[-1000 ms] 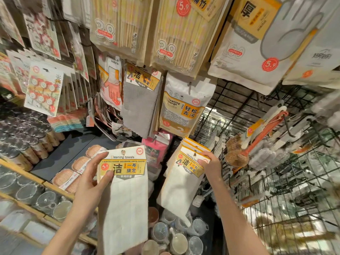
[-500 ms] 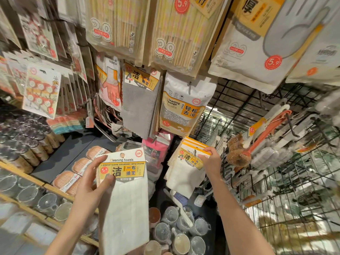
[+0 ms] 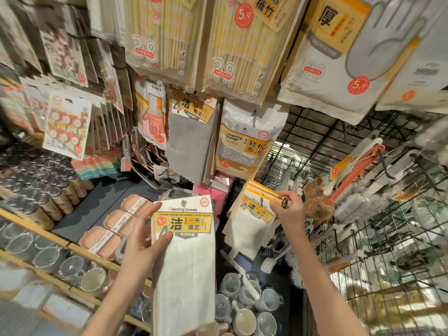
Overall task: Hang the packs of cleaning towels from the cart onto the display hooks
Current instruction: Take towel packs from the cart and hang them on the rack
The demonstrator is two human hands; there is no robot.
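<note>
We are looking down along two bare arms at a crowded shop display. Our left hand [image 3: 143, 241] holds a white pack of cleaning towels [image 3: 185, 260] upright by its card header, thumb curled over the front and fingers behind. Our right hand [image 3: 289, 210] pinches the header edge of the hung packs [image 3: 254, 219], a small stack of the same towels on a display hook low on the wire grid [image 3: 378, 251] (the hook itself is hidden by the hand).

Over the last second the stack in the right hand has lifted and drawn in closer to the grid, and the left-hand pack has tipped a little upright. We judge that one batch is now seated on its hook, with the pack in the left hand next to go up. The cart is not in view.

The held header reads "Cleaning towels", with a red "5.9" price dot and bold Chinese characters on a yellow band. Above hang a grey towel pack [image 3: 191, 139], a bag marked "Cleaning sponge" [image 3: 247, 139], "Household gloves" [image 3: 151, 110], and bamboo packs marked "38" [image 3: 232, 44].
</note>
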